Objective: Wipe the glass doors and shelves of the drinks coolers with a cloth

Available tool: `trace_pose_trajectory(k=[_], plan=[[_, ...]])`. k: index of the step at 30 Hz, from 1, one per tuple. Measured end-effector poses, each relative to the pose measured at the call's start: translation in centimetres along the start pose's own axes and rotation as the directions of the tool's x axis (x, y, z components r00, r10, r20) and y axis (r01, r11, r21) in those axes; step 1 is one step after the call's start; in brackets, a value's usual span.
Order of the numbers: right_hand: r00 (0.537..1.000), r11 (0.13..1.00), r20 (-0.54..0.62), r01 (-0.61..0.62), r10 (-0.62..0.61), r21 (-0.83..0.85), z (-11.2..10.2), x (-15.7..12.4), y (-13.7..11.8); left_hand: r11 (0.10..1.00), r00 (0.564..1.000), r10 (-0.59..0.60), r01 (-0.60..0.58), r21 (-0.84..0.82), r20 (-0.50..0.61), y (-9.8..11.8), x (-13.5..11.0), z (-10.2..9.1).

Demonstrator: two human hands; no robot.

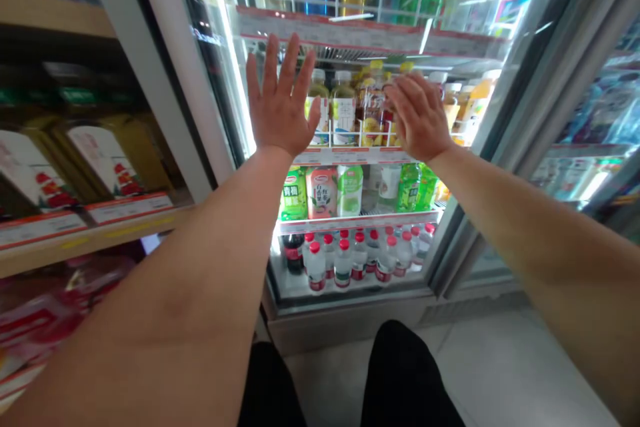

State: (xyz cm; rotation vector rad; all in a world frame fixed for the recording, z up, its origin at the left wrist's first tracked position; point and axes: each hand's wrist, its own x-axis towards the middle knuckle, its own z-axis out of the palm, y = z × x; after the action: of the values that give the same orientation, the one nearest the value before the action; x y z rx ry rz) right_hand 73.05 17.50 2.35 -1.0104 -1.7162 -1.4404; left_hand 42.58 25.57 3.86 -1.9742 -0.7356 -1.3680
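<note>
Dozens of bottled drinks [345,260] behind a cooler's glass door [357,123]

The left hand [283,97] and right hand [419,119] are raised, open, with palms toward the glass door [475,13] of a drinks refrigerator; whether they touch the glass is hard to tell. Behind the glass, green-labelled bottles [409,187] stand above rows of red-capped water bottles [343,263]. A wooden store shelf [50,13] stands to the left.
</note>
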Motion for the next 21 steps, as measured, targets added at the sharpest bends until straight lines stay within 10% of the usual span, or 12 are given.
trace_pose_trajectory(k=[3, 7, 10, 14, 19, 21], plan=[[0.979, 0.987, -0.131, -0.159, 0.154, -0.024, 0.5, -0.7, 3.1, 0.995, 0.999, -0.011, 0.016, -0.102, 0.053, 0.2, 0.0, -0.5], [0.828, 0.886, -0.377, -0.462, 0.416, -0.036, 2.6, 0.7, 6.4, 0.995, 1.000, -0.001, 0.003, -0.098, 0.027, -0.5, 0.2, 0.4], [0.818, 0.863, -0.291, -0.502, 0.497, 0.063, 2.1, 3.9, 3.4, 1.000, 1.000, 0.013, -0.014, -0.019, -0.004, -0.8, 0.2, 0.9], [0.984, 0.971, 0.011, -0.180, 0.180, 0.156, -0.9, 8.9, -1.2, 1.000, 0.998, 0.011, -0.010, -0.022, 0.063, -0.4, 0.1, -0.2], [0.819, 0.835, -0.168, -0.531, 0.549, 0.144, -1.6, 10.5, 1.3, 0.998, 0.991, -0.050, 0.055, -0.038, 0.120, 0.5, 0.0, -1.5], [0.817, 0.832, -0.155, -0.542, 0.555, 0.121, -1.2, 9.4, 2.2, 0.994, 0.992, -0.060, 0.069, -0.082, 0.112, 0.6, -0.1, -1.6]])
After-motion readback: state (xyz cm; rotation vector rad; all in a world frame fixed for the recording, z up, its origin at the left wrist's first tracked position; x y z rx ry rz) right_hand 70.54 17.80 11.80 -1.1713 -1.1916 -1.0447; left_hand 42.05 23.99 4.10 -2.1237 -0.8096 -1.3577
